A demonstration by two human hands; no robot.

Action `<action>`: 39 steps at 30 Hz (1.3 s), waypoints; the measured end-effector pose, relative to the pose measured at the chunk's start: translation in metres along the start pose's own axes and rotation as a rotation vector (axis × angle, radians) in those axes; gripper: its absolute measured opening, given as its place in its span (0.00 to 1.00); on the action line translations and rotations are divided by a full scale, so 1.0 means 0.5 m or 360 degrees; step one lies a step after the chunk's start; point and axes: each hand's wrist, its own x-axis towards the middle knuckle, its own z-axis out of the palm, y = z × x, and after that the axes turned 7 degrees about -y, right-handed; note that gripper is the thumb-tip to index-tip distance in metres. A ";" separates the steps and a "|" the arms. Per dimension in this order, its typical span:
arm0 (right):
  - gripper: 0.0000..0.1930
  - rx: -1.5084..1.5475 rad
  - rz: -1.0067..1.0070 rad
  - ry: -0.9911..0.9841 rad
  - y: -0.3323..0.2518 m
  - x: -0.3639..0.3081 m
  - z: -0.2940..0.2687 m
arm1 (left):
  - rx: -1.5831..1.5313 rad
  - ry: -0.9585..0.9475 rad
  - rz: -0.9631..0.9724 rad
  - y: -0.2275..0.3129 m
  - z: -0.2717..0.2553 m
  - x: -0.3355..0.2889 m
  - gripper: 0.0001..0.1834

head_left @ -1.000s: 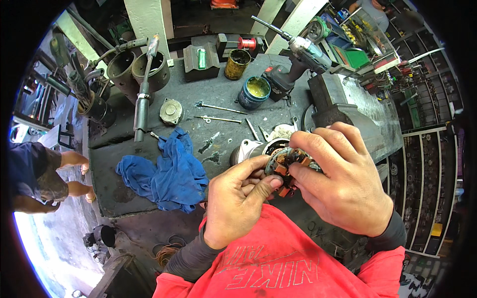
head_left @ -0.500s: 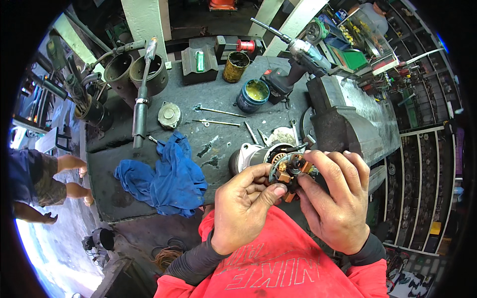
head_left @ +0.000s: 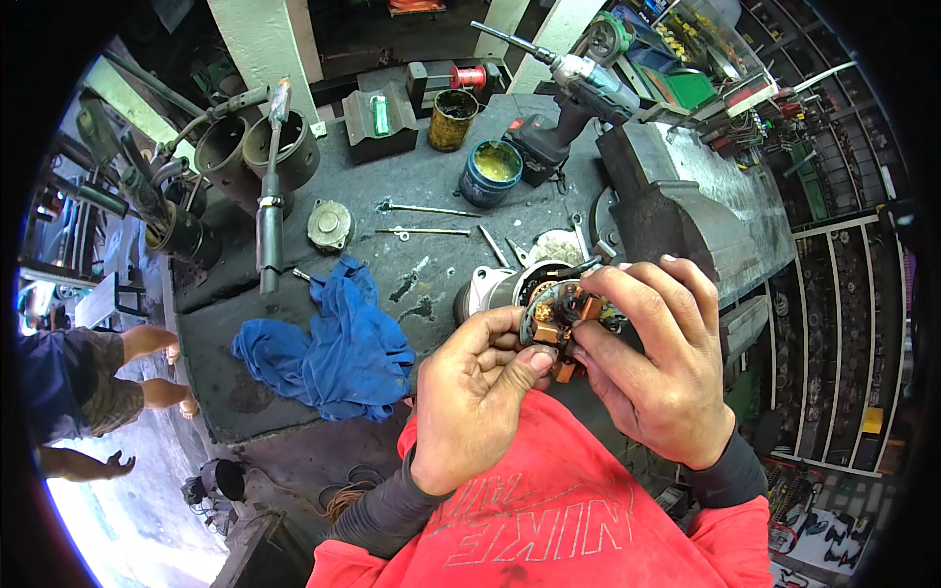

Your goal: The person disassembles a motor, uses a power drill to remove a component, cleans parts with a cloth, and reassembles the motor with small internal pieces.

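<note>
My left hand (head_left: 472, 394) grips a round brush holder plate (head_left: 545, 334) by its left edge, thumb in front and fingers behind. Copper-coloured blocks, apparently carbon brushes, stand on the plate. My right hand (head_left: 659, 367) holds the plate's right side, thumb and index finger closed at a brush. Its other fingers are partly raised. Just beyond the plate, a starter motor housing (head_left: 482, 291) lies on the bench, partly hidden by my hands. To the left of them is a crumpled blue cloth (head_left: 328, 343).
On the dark bench (head_left: 294, 392) are thin rods (head_left: 426, 232), a round metal cover (head_left: 329, 225), a grease tub (head_left: 491, 174), a rusty can (head_left: 453, 120) and a cordless impact wrench (head_left: 578, 93). A vise (head_left: 676, 235) stands right. Another person's legs (head_left: 147, 370) show far left.
The view has shifted slightly, so the bench things sit a little differently in the picture. Both hands keep their hold on the brush holder plate, with only slight finger movement.
</note>
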 end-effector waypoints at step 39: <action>0.07 -0.0138 -0.0800 -0.0547 0.014 0.129 -0.054 | 0.0328 0.0039 0.0064 0.019 -0.022 0.027 0.16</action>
